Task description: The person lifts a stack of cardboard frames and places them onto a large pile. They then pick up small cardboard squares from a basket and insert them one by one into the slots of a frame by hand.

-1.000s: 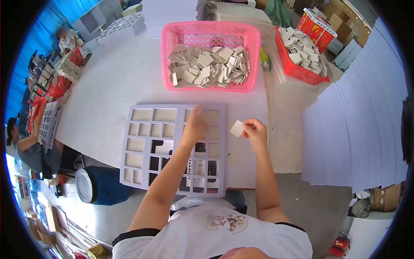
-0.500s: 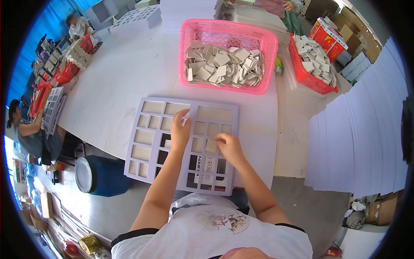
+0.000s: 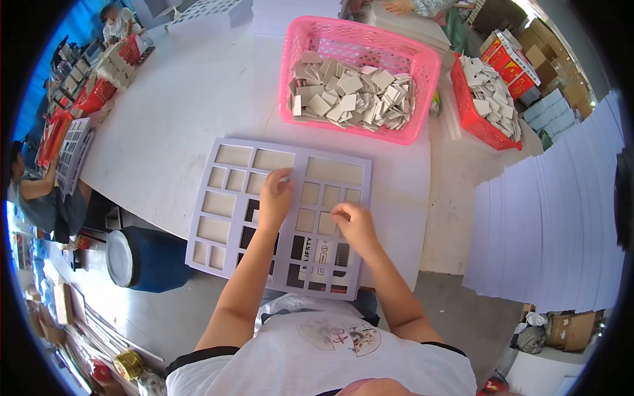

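Note:
A white panel frame (image 3: 300,198) with many rectangular windows lies at the table's near edge. Grey-beige cardboard pieces fill its upper windows and left column; lower windows show a black-and-white printed surface beneath. My left hand (image 3: 275,201) is over the panel's middle, fingers curled inward; what they hold, if anything, is hidden. My right hand (image 3: 355,223) pinches at the right edge of a small cardboard piece (image 3: 325,224) in a window of the right half. A pink basket (image 3: 426,86) beyond the panel holds many loose cardboard pieces (image 3: 350,92).
Right of the pink basket stands a red basket (image 3: 472,109) of similar pieces. Tall stacks of white sheets (image 3: 535,224) rise at the right. A blue barrel (image 3: 155,259) stands on the floor left of the table (image 3: 165,125). Other people are at the far left and back.
My right fingers remain at the same window, where the small piece now sits straighter. The white bit seen in my left fingers no longer shows. The view has shifted slightly.

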`<state>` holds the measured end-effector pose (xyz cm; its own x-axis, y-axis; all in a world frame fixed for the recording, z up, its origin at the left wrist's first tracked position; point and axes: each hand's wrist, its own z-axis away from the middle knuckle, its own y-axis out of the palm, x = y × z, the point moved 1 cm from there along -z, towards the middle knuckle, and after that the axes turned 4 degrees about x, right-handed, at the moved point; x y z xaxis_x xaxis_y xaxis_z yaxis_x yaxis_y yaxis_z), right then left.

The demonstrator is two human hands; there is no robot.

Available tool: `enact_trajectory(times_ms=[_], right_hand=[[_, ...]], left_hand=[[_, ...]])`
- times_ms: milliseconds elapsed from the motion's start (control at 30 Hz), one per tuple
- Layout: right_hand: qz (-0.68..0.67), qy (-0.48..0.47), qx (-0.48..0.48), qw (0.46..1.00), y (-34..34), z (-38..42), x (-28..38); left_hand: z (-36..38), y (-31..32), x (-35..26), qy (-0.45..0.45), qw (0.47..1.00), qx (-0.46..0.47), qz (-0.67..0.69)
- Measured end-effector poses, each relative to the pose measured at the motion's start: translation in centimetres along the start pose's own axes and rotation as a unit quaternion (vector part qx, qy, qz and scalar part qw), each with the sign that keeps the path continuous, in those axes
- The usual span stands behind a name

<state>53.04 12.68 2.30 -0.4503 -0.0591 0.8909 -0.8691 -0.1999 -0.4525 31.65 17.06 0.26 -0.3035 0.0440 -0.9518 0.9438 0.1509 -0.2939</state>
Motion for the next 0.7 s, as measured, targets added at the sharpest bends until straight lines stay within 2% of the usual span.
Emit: enact_trajectory(times_ms=[67,267,367,467,533,600,700], right_hand=[[0.051,-0.047,-0.041,0.997,0.8,0.2,-0.4],[0.140,-0.085,-0.061,0.985,1.5,0.6,0.3],[0.190,-0.053,-0.059,0.979,1.4,0.7,1.0],[0.219,-0.034,-0.006,0.975,0.6,0.0,1.2],[0.196,-0.061,-0.039,0.978,-0.3,-1.9,0.5],[0.165,-0.080,-0.078,0.980,-1.5,-4.0,0.4],[0.094,-0.081,-0.149,0.981,-3.9,-10.3,0.5]], left_hand=[[0.0,0.0,-0.1,-0.003,1.000,0.003,0.002],[-0.2,-0.1,-1.1,-0.005,1.000,-0.003,-0.012],[-1.3,0.3,-1.2,0.039,0.998,-0.014,-0.052],[-3.5,0.8,-2.1,0.070,0.995,-0.012,-0.074],[-5.3,1.5,-3.0,0.079,0.994,-0.008,-0.070],[-8.0,2.5,-3.2,0.125,0.987,-0.013,-0.098],[-12.4,4.9,-3.1,0.169,0.977,-0.016,-0.129]])
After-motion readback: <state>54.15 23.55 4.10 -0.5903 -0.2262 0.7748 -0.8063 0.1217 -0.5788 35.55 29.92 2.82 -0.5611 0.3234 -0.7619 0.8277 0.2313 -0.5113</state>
